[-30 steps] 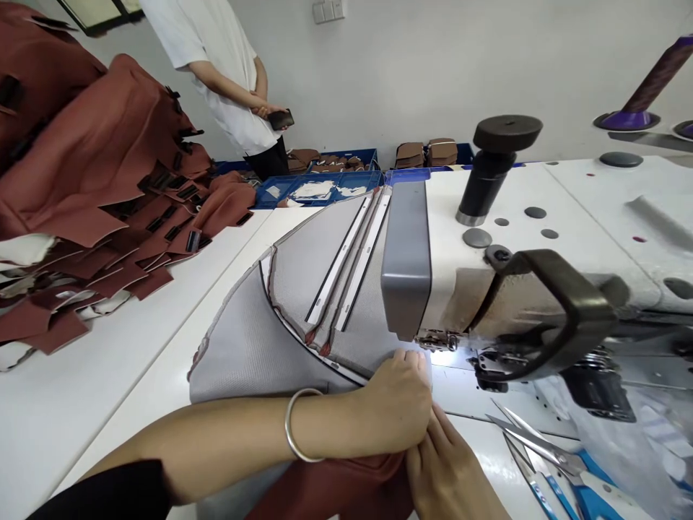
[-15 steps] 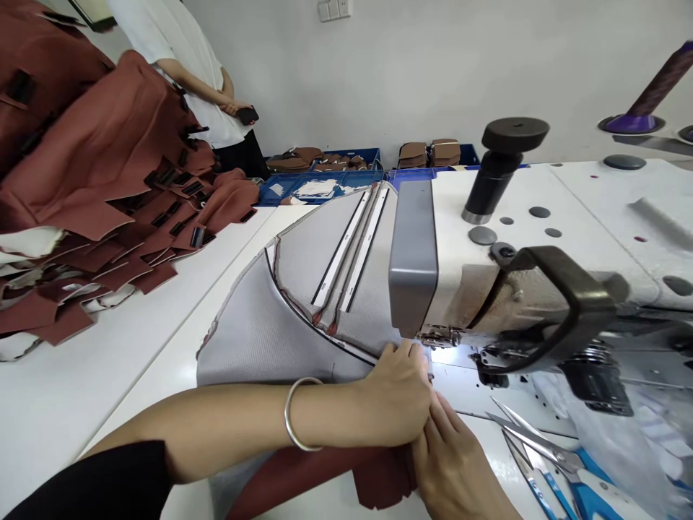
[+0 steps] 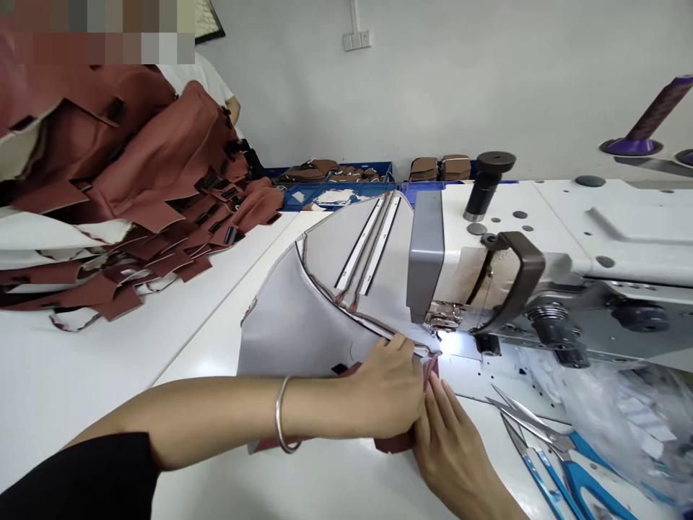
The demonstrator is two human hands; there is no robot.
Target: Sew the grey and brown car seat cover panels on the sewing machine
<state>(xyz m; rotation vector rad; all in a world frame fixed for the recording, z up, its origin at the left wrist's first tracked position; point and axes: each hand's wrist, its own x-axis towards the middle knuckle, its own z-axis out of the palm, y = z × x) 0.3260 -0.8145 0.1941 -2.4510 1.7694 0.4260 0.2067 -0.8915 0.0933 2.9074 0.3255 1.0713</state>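
Left hand: the left hand (image 3: 395, 386) has bent fingers and grips the edge of the gray cloth (image 3: 303, 339), close to the lit spot under the sewing machine (image 3: 563, 227).
Right hand: the right hand (image 3: 452, 440) lies next to it, fingers long and close together, touching the folded red cloth (image 3: 395, 442); I cannot tell if it pinches, because its thumb is hidden.
Gray cloth: it lies on the white table (image 3: 124, 368), left of the machine, with its near edge under the left hand.
White strips: two white strips (image 3: 359, 245) run side by side on the gray cloth.
Wrist: a silver bracelet (image 3: 279, 415) sits around the left arm.
Scissors: big scissors (image 3: 557, 438) with blue handles lie right of the right hand, near a clear plastic bag (image 3: 600, 404).
Red pile: lots of red pieces (image 3: 162, 173) are heaped at the far left.
Back: blue bins (image 3: 308, 195) stand by the wall.
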